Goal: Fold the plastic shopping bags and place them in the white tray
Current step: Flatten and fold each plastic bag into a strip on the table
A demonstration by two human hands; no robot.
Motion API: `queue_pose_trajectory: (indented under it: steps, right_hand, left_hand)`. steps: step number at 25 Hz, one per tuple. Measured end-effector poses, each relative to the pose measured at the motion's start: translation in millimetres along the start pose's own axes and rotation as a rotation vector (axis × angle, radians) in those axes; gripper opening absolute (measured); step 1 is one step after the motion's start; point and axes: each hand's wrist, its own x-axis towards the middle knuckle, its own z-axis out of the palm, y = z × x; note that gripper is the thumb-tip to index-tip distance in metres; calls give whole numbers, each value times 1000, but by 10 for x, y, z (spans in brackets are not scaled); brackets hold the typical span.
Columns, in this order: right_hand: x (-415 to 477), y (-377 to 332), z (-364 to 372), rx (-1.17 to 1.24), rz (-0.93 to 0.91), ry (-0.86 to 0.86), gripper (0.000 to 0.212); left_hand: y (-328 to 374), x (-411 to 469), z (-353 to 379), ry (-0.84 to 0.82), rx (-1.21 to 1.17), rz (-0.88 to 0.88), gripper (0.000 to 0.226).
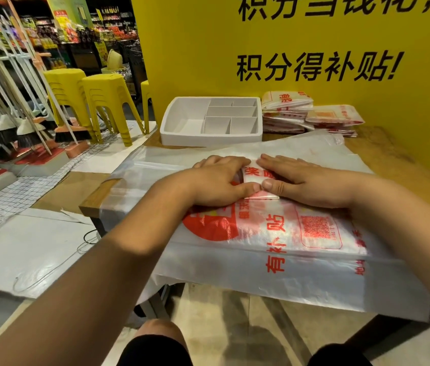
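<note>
Head view: folded bag [255, 174] is pressed flat under left hand [216, 180] and right hand [303, 179], fingers straight, nothing gripped, atop the flat bag stack [288, 239]; white tray [208, 140] lies beyond, apart. Risk: on release, slick plastic may spring open.

A wooden table [385, 154] carries a white tray [208, 140] at the far side, with stacks of folded bags [286, 112] just right of it. A spread of flat bags [274, 262] covers the near part, overhanging the front edge.
</note>
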Motion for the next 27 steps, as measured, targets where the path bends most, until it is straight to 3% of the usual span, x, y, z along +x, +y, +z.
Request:
queue_pose_trajectory:
  steps: [3, 6, 11, 13, 15, 20, 27]
  right_hand:
    - [53, -36, -57, 6, 36, -88, 75]
    - [69, -133, -85, -24, 114, -78, 74]
    - [-67, -202, 47, -14, 250, 435, 46]
    - [-116, -204, 91, -25, 274, 567, 27]
    - [-170, -238, 96, -58, 305, 626, 21]
    - [-250, -350, 118, -172, 520, 497, 65]
    - [-203, -326, -21, 242, 523, 457, 49]
  left_hand:
    - [22, 17, 14, -97, 59, 2, 74]
    - [10, 15, 8, -94, 72, 20, 72]
    - [-139, 24, 62, 186, -192, 24, 44]
    - [-174, 8, 66, 232, -197, 63, 31]
    - [-178, -19, 56, 276, -209, 89, 24]
    - [-171, -19, 74, 323, -181, 138, 17]
    - [-147, -24, 62, 282, -227, 173, 13]
